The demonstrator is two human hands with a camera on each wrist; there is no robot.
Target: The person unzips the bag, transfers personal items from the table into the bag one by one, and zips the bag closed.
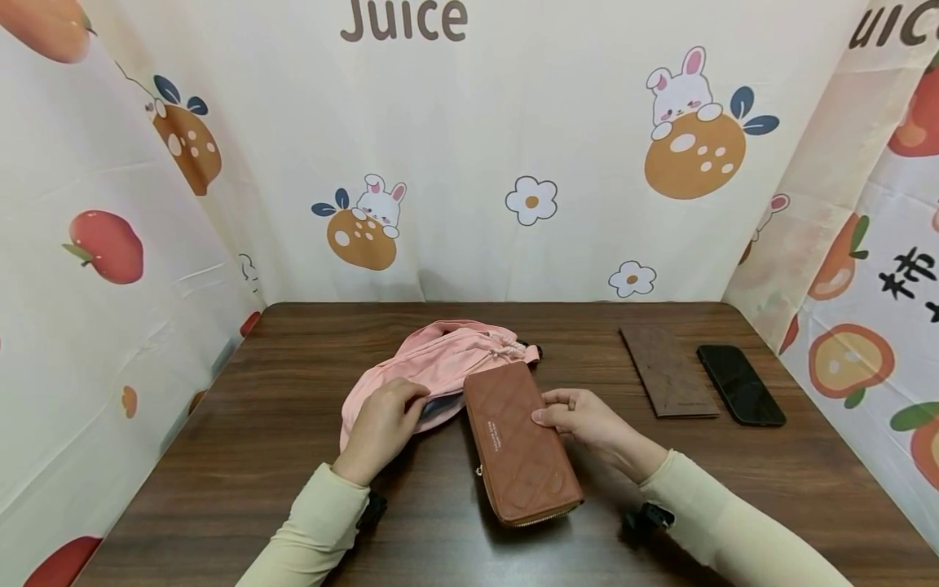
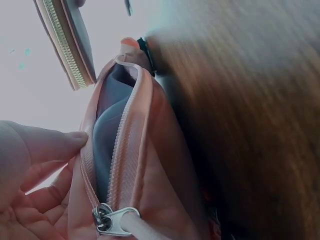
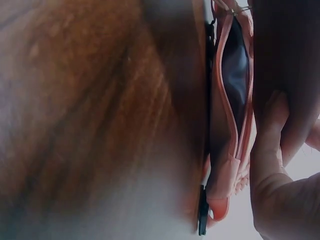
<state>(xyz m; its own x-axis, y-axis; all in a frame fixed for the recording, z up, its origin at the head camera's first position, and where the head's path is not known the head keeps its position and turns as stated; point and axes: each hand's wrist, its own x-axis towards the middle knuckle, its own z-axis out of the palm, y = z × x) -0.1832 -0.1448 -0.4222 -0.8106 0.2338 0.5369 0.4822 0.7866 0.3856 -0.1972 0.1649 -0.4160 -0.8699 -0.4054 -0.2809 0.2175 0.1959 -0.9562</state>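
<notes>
A pink waist bag [image 1: 447, 359] lies on the table with its zip drawn back and a grey lining [image 2: 110, 125] showing inside. My left hand [image 1: 385, 420] pinches the near edge of the bag's opening between thumb and fingers. Close by the thumb in the left wrist view is the metal zip pull [image 2: 117, 220]. A brown quilted zip-around wallet [image 1: 517, 448] is in my right hand [image 1: 597, 425], gripped at its right side with the thumb on top. The wallet's upper end overlaps the bag's near right edge in the head view.
At the right of the wooden table [image 1: 271, 383] lie a flat dark brown long wallet [image 1: 667, 371] and a black phone [image 1: 741, 383]. Printed curtains [image 1: 469, 147] stand behind the table and at both sides.
</notes>
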